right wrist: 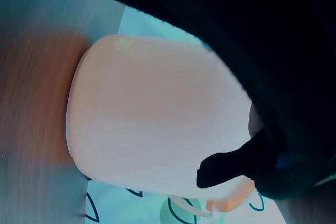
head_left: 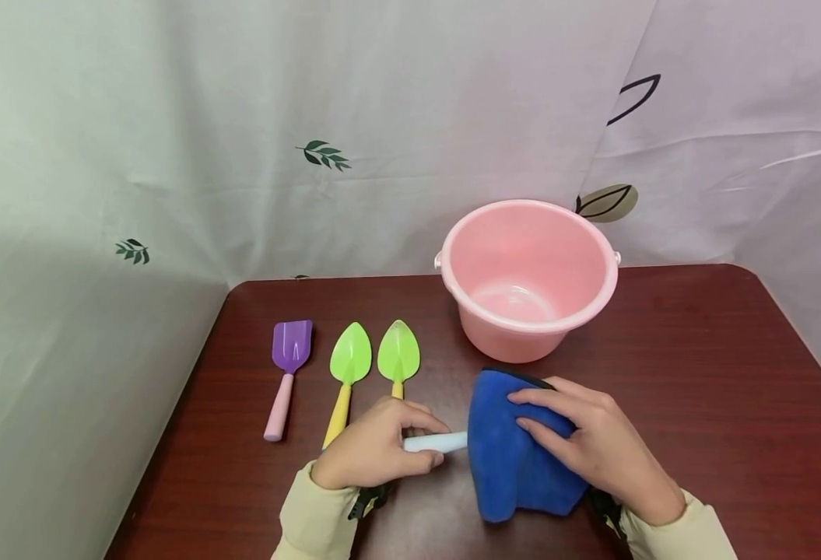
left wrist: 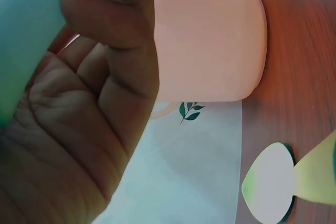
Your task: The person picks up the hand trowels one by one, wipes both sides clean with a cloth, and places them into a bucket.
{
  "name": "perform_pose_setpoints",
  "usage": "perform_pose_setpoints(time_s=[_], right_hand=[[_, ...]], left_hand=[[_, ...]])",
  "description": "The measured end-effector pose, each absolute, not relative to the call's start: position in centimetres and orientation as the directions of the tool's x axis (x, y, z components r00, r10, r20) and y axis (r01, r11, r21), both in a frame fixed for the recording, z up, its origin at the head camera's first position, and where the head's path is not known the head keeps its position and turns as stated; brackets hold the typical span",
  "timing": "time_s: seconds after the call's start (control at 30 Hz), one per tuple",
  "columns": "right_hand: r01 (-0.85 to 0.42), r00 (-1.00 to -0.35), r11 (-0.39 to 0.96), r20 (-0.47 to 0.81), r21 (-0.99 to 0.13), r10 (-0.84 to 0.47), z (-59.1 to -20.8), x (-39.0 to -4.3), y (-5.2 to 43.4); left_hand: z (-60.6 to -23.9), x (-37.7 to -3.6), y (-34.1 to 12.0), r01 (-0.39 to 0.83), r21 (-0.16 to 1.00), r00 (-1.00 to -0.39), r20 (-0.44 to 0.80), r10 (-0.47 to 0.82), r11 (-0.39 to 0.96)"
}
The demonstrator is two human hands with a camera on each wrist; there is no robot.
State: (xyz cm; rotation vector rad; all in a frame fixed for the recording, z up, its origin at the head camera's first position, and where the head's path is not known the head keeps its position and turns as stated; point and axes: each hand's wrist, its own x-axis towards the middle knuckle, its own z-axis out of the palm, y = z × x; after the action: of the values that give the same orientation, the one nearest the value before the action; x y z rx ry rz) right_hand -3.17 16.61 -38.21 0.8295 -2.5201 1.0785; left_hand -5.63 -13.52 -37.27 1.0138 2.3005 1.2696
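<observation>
**A:** Head view. What do the hands hold, and how should it handle?

**B:** The left hand (head_left: 375,455) curls its fingers (head_left: 420,424) round a pale blue handle (head_left: 436,442), a toy tool lying on the worktop (head_left: 697,389). Just past those fingertips, the right hand (head_left: 592,443) presses a folded blue cloth (head_left: 515,451) over the tool's other end, fingers (head_left: 532,400) bent over the fabric. Judged by its look, the tool is light, stiff plastic and smooth enough to slip; the handle is the sound place to hold. The cloth is soft and limp.

**A:** What is hidden there?

**B:** The tool's head, wholly under the cloth. Beyond the fingers stand a pink bucket (head_left: 528,276), a purple scoop (head_left: 288,365) and two green trowels (head_left: 350,373) (head_left: 398,358).

**A:** Left wrist view?

**B:** The palm fills the near field, with one finger (left wrist: 113,14) bent across the handle (left wrist: 26,35), a blurred pale shape. Past the fingers, the bucket (left wrist: 210,40) and a trowel blade (left wrist: 270,182) are washed out.

**A:** Right wrist view?

**B:** The cloth (right wrist: 252,51) is a dark mass covering the hand; no finger can be made out. The bucket (right wrist: 157,114) lies beyond, blurred.
</observation>
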Motion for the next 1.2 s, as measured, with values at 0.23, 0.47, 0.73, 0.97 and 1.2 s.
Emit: perform_pose_setpoints(time_s=[0.23, 0.47, 0.73, 0.97, 1.2], right_hand=[[-0.610, -0.788, 0.580, 0.487, -0.540, -0.376, -38.5, -3.5, 17.1], [-0.593, -0.797, 0.623, 0.484, -0.511, -0.362, -38.7, -3.8, 17.4], [-0.575, -0.806, 0.642, 0.487, -0.508, -0.336, -38.4, -3.9, 17.3], [-0.543, -0.822, 0.679, 0.478, -0.494, -0.310, -38.5, -3.9, 17.4], [-0.504, -0.846, 0.717, 0.442, -0.482, -0.298, -38.6, -4.0, 17.6]], left_hand=[[-37.0, -5.6, -14.2, 0.442, 0.828, -0.699, 0.078, 0.711, 0.344], [-37.1, -5.8, -15.0, 0.442, 0.837, -0.689, 0.087, 0.720, 0.322], [-36.8, -5.9, -16.0, 0.438, 0.839, -0.685, 0.079, 0.724, 0.323], [-36.6, -5.9, -16.7, 0.441, 0.834, -0.688, 0.077, 0.722, 0.331], [-36.4, -6.1, -17.7, 0.444, 0.843, -0.684, 0.099, 0.723, 0.305]])
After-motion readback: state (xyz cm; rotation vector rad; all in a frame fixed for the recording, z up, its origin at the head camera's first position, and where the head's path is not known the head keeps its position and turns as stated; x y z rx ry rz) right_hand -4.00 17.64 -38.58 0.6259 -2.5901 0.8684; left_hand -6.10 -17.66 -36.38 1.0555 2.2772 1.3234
